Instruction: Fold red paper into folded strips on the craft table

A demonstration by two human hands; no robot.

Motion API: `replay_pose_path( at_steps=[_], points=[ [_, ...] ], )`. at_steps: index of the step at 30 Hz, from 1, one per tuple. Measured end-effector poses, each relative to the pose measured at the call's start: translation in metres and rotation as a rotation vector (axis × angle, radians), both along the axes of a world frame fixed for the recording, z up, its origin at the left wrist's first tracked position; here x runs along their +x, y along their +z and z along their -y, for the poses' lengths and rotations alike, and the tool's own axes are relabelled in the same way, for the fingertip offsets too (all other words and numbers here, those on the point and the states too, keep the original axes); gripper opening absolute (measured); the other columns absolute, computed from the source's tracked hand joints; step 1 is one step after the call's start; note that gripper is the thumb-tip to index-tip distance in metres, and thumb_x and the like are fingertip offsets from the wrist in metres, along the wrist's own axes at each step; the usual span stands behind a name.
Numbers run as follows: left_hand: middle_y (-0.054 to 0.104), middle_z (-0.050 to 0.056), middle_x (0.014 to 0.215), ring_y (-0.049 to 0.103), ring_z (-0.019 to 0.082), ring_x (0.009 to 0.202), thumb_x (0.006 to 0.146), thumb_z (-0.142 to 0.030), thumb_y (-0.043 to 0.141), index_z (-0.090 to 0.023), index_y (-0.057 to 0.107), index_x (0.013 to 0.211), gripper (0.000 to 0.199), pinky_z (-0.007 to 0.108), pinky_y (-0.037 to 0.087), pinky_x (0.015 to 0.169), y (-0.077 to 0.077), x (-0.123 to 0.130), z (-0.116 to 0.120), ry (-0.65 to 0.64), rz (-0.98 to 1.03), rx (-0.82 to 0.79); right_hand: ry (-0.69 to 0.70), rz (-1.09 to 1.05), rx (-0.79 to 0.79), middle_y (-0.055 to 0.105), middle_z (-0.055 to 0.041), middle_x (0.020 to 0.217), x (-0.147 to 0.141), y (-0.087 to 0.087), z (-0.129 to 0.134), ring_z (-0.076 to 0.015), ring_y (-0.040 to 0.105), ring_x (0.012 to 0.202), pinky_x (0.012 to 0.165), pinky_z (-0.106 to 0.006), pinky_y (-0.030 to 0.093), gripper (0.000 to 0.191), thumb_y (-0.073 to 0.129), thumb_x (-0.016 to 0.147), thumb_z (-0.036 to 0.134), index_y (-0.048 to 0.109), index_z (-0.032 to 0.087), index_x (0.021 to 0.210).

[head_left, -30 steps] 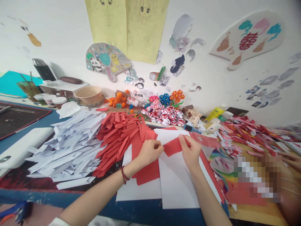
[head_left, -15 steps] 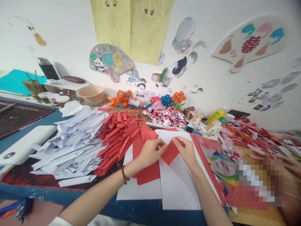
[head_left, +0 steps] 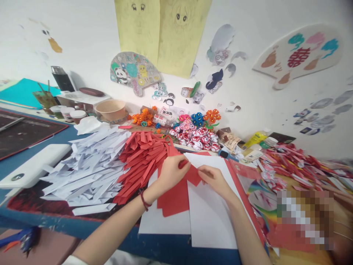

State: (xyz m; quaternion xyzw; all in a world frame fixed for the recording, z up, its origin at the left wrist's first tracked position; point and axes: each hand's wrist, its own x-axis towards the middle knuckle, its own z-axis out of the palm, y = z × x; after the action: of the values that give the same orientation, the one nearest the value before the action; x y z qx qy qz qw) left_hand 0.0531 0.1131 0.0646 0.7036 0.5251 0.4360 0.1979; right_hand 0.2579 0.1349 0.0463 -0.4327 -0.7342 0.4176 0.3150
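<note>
A small red paper piece (head_left: 193,175) is held between my two hands above white sheets (head_left: 211,221). My left hand (head_left: 174,170) pinches its upper left part. At the right edge of the piece, the fingers of my right hand (head_left: 213,177) are closed on it. Larger red sheets (head_left: 173,198) lie under and below my left hand, on the white paper. Left of my hands is a pile of folded red strips (head_left: 142,156), and beside it a pile of folded white strips (head_left: 91,169).
Paper flowers (head_left: 197,138) stand along the wall behind a bowl (head_left: 110,109) and jars. A white power bank (head_left: 35,165) lies at the left, a glue gun (head_left: 23,237) at the lower left. Another person's arm (head_left: 342,228) is at the right, near mixed strips (head_left: 298,163).
My right hand has shifted from the top of the red piece to its right edge, lower down. My left hand has moved slightly left and up. The view has shifted a little.
</note>
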Motion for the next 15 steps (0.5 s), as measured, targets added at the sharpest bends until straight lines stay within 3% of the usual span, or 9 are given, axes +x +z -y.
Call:
replay_pose_path(
  at_steps=[7, 15],
  points=[
    [0.049, -0.003, 0.056, 0.039, 0.008, 0.052, 0.083, -0.026, 0.049, -0.016, 0.054, 0.063, 0.022, 0.022, 0.021, 0.051, -0.0087, 0.0041, 0.0022, -0.176, -0.094, -0.035, 0.083, 0.079, 0.056, 0.067, -0.0036, 0.085, -0.0041, 0.0019, 0.0024, -0.0175, 0.057, 0.078, 0.069, -0.026, 0.043, 0.024, 0.052, 0.089, 0.036, 0.068, 0.018, 0.088],
    [0.058, 0.0, 0.063, 0.045, 0.01, 0.055, 0.084, -0.022, 0.049, -0.016, 0.058, 0.067, 0.02, 0.022, 0.023, 0.053, -0.0081, 0.0094, 0.0064, -0.238, -0.094, -0.043, 0.127, 0.003, 0.029, 0.049, 0.0023, 0.064, -0.0033, -0.0014, 0.0035, -0.0122, 0.045, 0.061, 0.056, -0.023, 0.035, 0.021, 0.051, 0.085, 0.03, 0.054, 0.017, 0.069]
  ],
)
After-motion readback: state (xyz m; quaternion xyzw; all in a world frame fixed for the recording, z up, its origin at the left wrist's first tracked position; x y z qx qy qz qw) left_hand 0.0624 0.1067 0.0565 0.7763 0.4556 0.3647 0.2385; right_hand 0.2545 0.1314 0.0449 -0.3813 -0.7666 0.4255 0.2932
